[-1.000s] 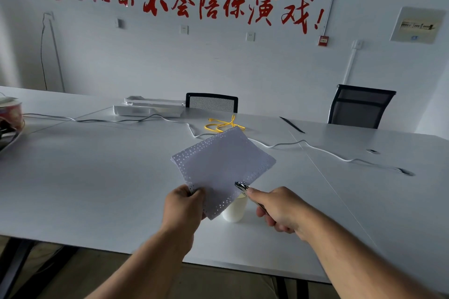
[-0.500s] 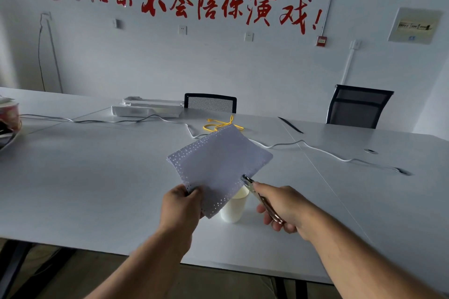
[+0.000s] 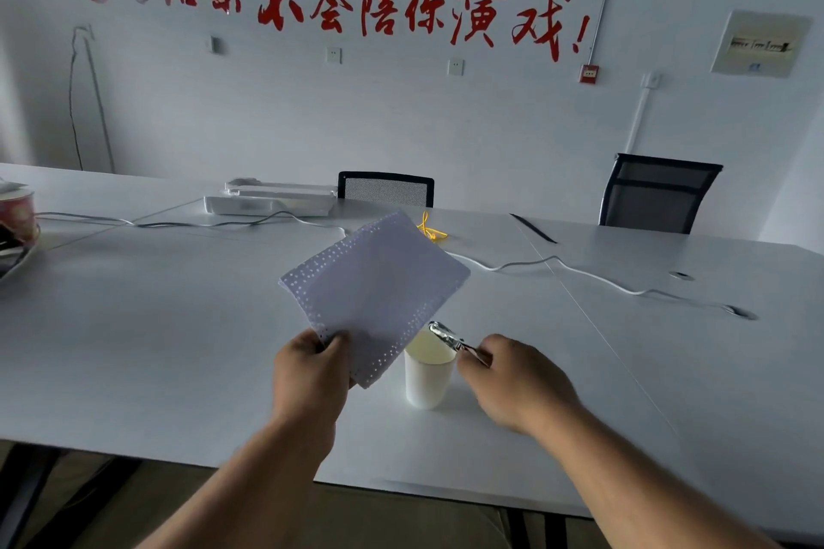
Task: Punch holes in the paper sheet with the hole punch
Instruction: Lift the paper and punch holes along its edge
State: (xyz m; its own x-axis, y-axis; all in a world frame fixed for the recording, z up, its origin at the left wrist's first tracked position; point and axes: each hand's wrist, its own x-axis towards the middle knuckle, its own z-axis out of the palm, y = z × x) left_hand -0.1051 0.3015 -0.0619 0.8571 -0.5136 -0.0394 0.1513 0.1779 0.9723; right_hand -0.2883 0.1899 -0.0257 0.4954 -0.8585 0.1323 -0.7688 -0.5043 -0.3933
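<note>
My left hand [image 3: 310, 374] pinches the near corner of a white paper sheet [image 3: 376, 290] and holds it tilted above the table. Rows of small punched holes run along the sheet's left and lower-right edges. My right hand [image 3: 519, 381] grips a metal hole punch [image 3: 450, 338] by its handles. The punch's head sits just off the sheet's lower-right edge, above the mouth of a white paper cup [image 3: 428, 374] that stands on the table below.
The white table [image 3: 156, 348] carries a white cable [image 3: 579, 276], a yellow cord [image 3: 431, 230], a white device [image 3: 272, 198] at the back and a red bowl [image 3: 18, 214] at far left. Two black chairs [image 3: 657, 192] stand behind it. The table's near edge runs under my forearms.
The punch has come away from the sheet's edge and now sits over the cup. My left hand has raised and turned the sheet slightly.
</note>
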